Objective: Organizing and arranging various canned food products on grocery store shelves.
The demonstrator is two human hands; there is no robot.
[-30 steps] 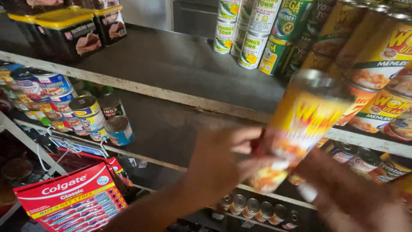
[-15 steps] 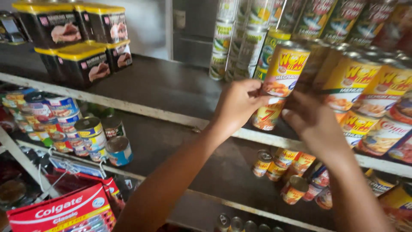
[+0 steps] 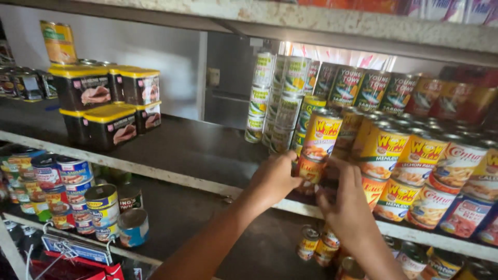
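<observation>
- Head view: yellow-labelled can (image 3: 313, 167) sits upright, long axis vertical, at the front edge of the wooden shelf (image 3: 171, 150), under another can (image 3: 322, 132).
- Left hand (image 3: 274, 179) curls closed on the can's left side.
- Right hand (image 3: 348, 202) presses its right side from just below; both equally near.

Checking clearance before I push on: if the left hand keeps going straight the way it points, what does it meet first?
Probably the yellow-labelled can its fingers already touch; behind that, the stacked cans, though depth is unclear. Left hand.
</observation>
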